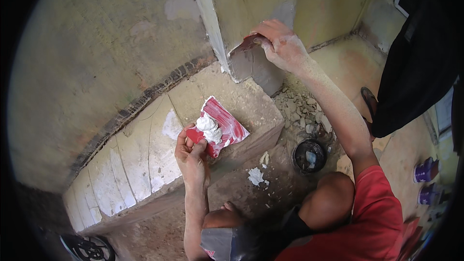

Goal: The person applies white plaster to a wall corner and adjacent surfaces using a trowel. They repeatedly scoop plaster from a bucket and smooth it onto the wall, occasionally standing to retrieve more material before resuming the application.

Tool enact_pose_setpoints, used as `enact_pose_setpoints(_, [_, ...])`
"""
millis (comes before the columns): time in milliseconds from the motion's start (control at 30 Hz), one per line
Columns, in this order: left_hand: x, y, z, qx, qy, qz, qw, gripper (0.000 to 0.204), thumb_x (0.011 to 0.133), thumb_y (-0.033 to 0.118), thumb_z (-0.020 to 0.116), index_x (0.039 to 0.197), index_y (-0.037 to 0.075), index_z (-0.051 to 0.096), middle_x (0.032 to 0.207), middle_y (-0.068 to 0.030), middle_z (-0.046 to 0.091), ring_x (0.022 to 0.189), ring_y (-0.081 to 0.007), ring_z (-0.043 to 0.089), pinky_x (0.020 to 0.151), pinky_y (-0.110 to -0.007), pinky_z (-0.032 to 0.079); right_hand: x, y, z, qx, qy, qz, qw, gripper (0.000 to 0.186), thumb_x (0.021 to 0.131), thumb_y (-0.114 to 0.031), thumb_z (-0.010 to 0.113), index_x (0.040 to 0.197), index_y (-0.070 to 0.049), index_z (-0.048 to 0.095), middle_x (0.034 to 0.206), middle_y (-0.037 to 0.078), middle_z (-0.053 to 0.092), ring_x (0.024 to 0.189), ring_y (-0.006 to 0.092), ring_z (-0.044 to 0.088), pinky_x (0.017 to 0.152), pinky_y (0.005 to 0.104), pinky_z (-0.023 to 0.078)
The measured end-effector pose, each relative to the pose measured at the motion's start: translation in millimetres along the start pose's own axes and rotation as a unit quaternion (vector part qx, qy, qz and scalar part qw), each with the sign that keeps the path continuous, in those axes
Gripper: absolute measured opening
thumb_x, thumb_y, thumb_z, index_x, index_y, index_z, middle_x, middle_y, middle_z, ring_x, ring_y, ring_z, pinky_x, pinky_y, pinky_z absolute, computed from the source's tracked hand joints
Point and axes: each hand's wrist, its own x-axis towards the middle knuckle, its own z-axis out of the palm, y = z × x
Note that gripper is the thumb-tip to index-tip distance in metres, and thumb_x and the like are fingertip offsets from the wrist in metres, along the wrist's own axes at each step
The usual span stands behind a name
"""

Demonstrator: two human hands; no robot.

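My left hand [192, 154] grips a red flat board [231, 128] smeared white, with a thick heap of white paste [209, 126] on it, above a pale, dusty ledge [130, 169]. Higher up and to the right, my right hand [282, 48] holds a reddish, flat scraper [249, 43] at the white-coated edge [215, 38] of the wall corner. The scraper's lower edge is hard to make out against grey plaster [261, 72] beside that corner.
A black bucket [309, 156] and rubble [309, 111] lie on the floor below. Another person in black trousers [408, 77] and a sandal stands at the right, near purple buckets [423, 169]. A black wheel-like object [87, 249] is at lower left. Yellowish stained walls [116, 43] rise behind the ledge.
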Motion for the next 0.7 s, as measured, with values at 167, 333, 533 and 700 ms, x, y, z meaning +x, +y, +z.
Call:
enact_pose_setpoints(167, [4,-6,-8,-0.002,0.000,0.012,1.000,0.048,0.092,-0.016,0.052,0.138,-0.002,0.051,0.121,-0.0124,0.073,0.105,-0.0159,0.070,0.087,-0.029,0.058,10,-5,-58,0.079,0.005,-0.006,0.997,0.031,0.083,0.006,0.064,0.111,-0.005,0.067,0.106,0.010,0.069,0.106,0.0311,0.063,0.093,0.0421,0.052])
enact_pose_setpoints(333, [2,-6,-1,-0.022,-0.003,-0.002,1.000,0.049,0.092,-0.016,0.053,0.139,-0.002,0.050,0.120,-0.0125,0.073,0.106,-0.0170,0.070,0.089,-0.030,0.059,-58,3,-1,0.015,-0.183,-0.034,0.982,0.032,0.081,0.003,0.064,0.110,-0.010,0.067,0.110,0.006,0.066,0.109,0.0300,0.061,0.097,0.0427,0.051])
enact_pose_setpoints(533, [1,-3,8,-0.021,0.004,-0.018,1.000,0.050,0.091,-0.016,0.054,0.139,-0.002,0.050,0.117,-0.0112,0.073,0.104,-0.0157,0.070,0.088,-0.029,0.058,-39,17,35,0.001,-0.127,-0.039,0.991,0.032,0.081,0.002,0.065,0.111,-0.010,0.067,0.112,0.007,0.065,0.109,0.0312,0.061,0.096,0.0428,0.052])
enact_pose_setpoints(700, [4,-4,-7,-0.006,-0.002,0.005,1.000,0.047,0.092,-0.016,0.053,0.137,-0.002,0.052,0.113,-0.0098,0.073,0.097,-0.0131,0.069,0.082,-0.027,0.057,24,-8,-27,0.046,0.005,-0.041,0.998,0.031,0.082,0.002,0.065,0.111,-0.008,0.067,0.110,0.008,0.066,0.109,0.0313,0.061,0.094,0.0419,0.053])
